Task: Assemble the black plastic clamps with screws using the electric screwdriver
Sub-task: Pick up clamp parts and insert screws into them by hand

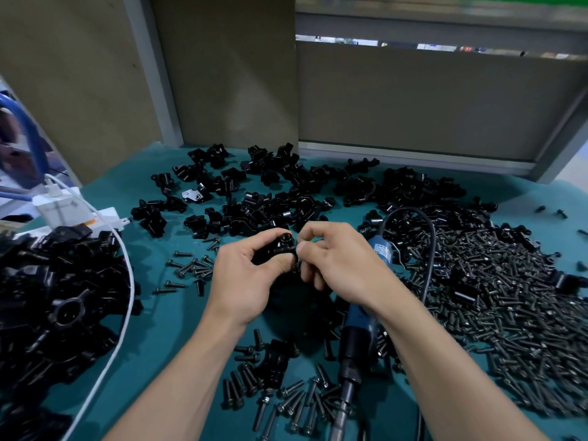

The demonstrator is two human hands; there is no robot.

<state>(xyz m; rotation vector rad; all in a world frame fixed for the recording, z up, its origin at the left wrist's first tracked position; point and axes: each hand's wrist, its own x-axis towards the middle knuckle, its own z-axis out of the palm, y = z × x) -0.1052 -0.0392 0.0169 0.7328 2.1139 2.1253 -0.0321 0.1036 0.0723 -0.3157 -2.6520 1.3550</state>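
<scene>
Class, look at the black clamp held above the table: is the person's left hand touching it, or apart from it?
Touching. The head view shows the left hand with its thumb and fingers curled round the black clamp, and no gap between them.

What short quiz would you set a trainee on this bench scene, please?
1. True or false: the electric screwdriver lies on the table, unheld.
2. The big pile of loose screws lies: A. on the person's left; B. on the person's right; C. in a box.
3. Fill in: the left hand grips, and the right hand pinches the end of, a black ___.
Key: 1 true; 2 B; 3 clamp.
</scene>
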